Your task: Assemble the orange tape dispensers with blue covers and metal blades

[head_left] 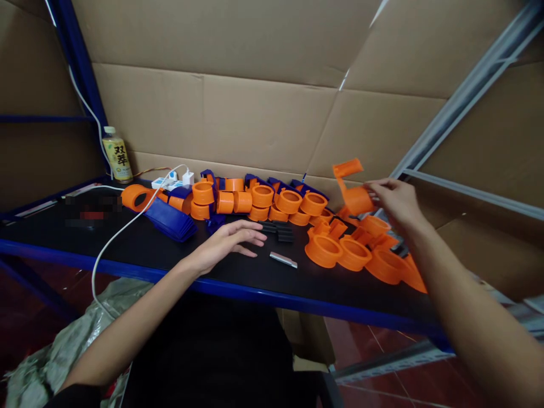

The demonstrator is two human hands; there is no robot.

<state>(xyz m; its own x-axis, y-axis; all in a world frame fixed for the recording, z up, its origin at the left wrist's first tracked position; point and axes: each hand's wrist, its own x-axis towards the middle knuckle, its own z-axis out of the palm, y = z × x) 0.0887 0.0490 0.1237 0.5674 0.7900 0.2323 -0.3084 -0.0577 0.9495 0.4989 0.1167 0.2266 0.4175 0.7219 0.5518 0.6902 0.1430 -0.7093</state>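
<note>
R hand pinches orange clip part, raised over orange rings. L hand spread flat on black bench w/ blue edge; cardboard wall behind, red floor tiles below.

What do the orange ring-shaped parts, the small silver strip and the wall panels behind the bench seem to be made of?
The orange ring-shaped parts, including the one held up in the right hand, look like moulded plastic: uniform colour, smooth matte sheen. The small silver strip lying near the left hand looks metallic, bright and reflective, though coated plastic is possible. The brown wall panels look like corrugated cardboard, with visible fold creases and seams.
</note>
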